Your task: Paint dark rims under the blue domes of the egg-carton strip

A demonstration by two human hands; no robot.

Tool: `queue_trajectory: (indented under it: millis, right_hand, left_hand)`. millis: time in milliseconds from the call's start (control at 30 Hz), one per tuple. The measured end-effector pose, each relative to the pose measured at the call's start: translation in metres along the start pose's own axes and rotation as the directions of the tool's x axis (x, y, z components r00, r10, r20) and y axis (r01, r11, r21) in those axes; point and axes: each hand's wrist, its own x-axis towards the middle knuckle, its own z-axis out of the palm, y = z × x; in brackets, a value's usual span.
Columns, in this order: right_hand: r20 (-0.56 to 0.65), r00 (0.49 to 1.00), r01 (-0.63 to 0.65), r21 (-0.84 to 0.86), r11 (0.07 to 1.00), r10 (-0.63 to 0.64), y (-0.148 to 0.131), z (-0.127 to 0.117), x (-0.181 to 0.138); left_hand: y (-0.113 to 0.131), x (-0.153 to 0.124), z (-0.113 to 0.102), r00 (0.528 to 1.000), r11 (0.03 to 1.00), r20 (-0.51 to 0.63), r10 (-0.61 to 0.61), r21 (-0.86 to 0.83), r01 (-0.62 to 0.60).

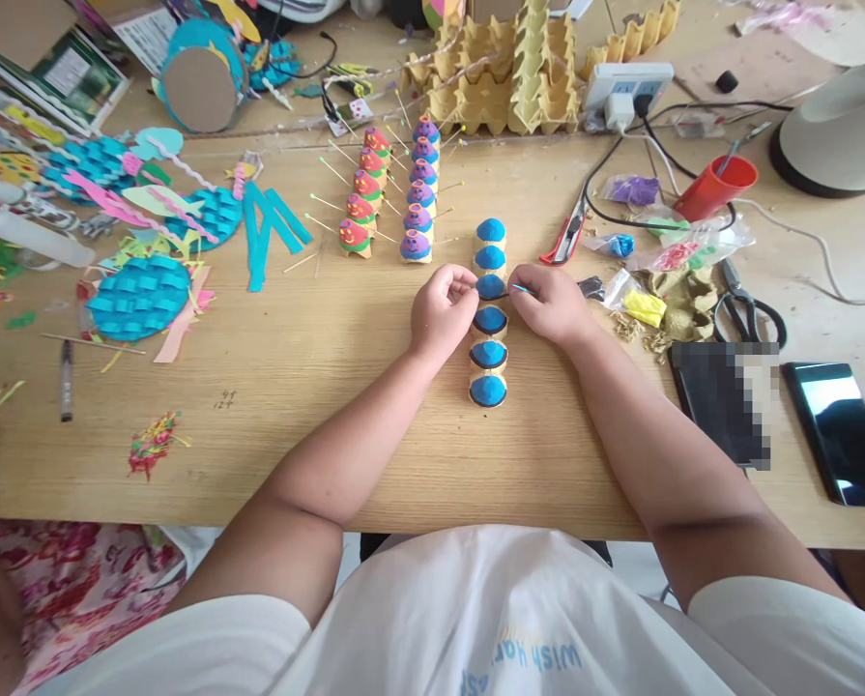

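Note:
A strip of egg-carton cups [489, 370] runs away from me in the middle of the table, its domes covered in blue clay [491, 320]. Thin black bands edge the nearer domes. At the third dome from the far end, my left hand [443, 311] has thumb and fingers pinched against its left side; whatever they grip is hidden. On the right side of that dome, my right hand [550, 305] is closed around a thin light-blue stick [523, 289], whose tip points towards the dome. A dark band also shows along this dome's near edge, between both hands.
Two finished-looking caterpillar rows, one red-green [360, 208] and one purple [418, 220], bristle with pins behind. Right lie a red cutter [566, 235], red cup [716, 187], yellow clay [645, 307], scissors [747, 309] and phone [842, 430]. Blue woven paper crafts [139, 298] lie left.

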Motion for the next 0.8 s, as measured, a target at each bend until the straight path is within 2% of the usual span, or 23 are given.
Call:
queue_trajectory:
  millis: [233, 500, 800]
  right_hand:
    - [0.005, 0.999, 0.032, -0.016, 0.999, -0.032, -0.0006, -0.0003, 0.0002]
    - [0.007, 1.000, -0.025, -0.073, 0.997, 0.025, -0.0033, 0.0001, -0.0008]
    - [0.003, 1.000, -0.028, -0.087, 0.996, 0.028, -0.0031, 0.0009, 0.0002]
  left_hand:
    - [0.0020, 0.0003, -0.0002, 1.000, 0.996, -0.007, -0.029, -0.082, 0.029]
    - [-0.0041, 0.0008, -0.0002, 1.000, 1.000, -0.011, 0.007, 0.003, -0.007]
    - [-0.0055, 0.0018, 0.0003, 1.000, 1.000, -0.016, 0.009, 0.020, -0.009]
